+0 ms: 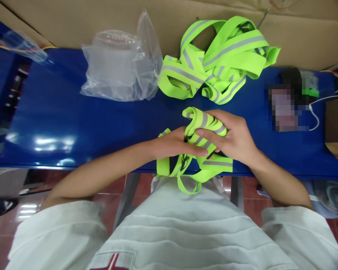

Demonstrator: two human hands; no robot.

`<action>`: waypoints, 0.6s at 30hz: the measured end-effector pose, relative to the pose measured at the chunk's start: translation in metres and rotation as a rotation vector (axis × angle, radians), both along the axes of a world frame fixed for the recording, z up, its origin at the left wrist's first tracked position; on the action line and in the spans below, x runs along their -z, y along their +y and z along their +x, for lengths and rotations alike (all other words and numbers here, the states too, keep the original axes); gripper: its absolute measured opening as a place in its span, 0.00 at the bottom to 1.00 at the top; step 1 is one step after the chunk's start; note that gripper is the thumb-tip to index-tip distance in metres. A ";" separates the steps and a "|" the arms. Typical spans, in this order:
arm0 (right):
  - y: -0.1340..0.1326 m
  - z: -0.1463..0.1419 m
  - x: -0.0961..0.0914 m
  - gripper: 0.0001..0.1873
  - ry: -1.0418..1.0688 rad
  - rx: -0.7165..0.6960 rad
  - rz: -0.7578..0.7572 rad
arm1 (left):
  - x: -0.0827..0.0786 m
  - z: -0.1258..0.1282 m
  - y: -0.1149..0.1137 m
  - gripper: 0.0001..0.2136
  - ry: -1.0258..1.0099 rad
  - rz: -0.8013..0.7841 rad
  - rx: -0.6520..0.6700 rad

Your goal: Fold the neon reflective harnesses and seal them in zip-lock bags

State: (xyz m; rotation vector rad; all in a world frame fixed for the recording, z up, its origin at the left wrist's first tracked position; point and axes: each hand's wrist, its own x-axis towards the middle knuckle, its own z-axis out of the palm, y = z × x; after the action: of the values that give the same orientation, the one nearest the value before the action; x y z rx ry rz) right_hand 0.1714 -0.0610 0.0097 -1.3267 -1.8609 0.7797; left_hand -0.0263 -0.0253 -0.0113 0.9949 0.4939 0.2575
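Observation:
Both my hands grip one neon-yellow reflective strap [204, 120] with a grey stripe, folded into a bundle above the table's front edge. My left hand [176, 144] holds it from the left, thumb stretched across its lower part. From the right, my right hand [231, 135] wraps round the folded layers, with its thumb on top. Loose ends of the strap hang below the hands, and one loop drops over the edge against my shirt. Dark buckle-like parts show among the folds. Some fingers are hidden behind the bundle.
A heap of similar neon straps [233, 48] lies at the back of the blue table [73, 123]. Left of it are clear plastic bags [115, 67]. At the right lie a blurred-out object [287, 108] and a white cable [316, 118]. Brown cardboard [73, 18] stands behind.

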 end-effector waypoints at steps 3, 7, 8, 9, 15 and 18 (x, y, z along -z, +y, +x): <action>0.002 0.006 -0.005 0.14 0.026 0.041 -0.019 | -0.003 -0.001 -0.001 0.19 0.000 -0.126 0.082; 0.007 0.014 -0.009 0.13 0.085 0.062 -0.118 | -0.007 -0.004 0.001 0.13 0.014 -0.096 0.167; 0.008 0.015 -0.009 0.14 0.094 0.069 -0.129 | -0.008 -0.005 0.002 0.13 0.018 -0.102 0.166; 0.008 0.016 -0.009 0.14 0.099 0.076 -0.129 | -0.009 -0.005 0.003 0.13 0.024 -0.110 0.163; 0.002 0.012 -0.012 0.12 -0.006 0.160 0.112 | -0.012 -0.007 0.000 0.21 0.061 0.008 0.175; 0.003 0.019 -0.013 0.11 0.061 0.170 0.117 | -0.012 -0.009 -0.003 0.29 0.080 0.260 0.067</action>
State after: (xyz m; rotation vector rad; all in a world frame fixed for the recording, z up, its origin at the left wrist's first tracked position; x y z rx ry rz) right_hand 0.1899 -0.0582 0.0225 -1.3507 -1.6949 0.6068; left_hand -0.0358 -0.0285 0.0008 1.2767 0.5071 0.2263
